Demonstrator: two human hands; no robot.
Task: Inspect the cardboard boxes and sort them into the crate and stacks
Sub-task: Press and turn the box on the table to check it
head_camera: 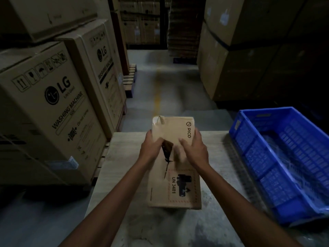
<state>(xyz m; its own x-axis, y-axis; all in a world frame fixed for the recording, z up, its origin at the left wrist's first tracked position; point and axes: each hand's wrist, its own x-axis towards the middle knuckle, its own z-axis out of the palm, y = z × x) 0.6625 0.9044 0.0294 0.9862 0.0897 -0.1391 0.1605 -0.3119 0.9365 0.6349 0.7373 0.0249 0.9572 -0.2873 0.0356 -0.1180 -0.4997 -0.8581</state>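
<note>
Both hands on a torn box

Left hand (151,145) and right hand (193,145) each grip the flat brown cardboard box (175,186) on the pale table (124,175), beside a ribbed blue plastic crate (277,157).

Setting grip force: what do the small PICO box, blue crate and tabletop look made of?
Small brown PICO box: matte printed cardboard, going by the ragged torn seam. Blue rectangular crate: moulded plastic, slight sheen, lattice walls. Pale tabletop: matte, faintly grained, stained; wood or laminate, unclear in this light.
</note>
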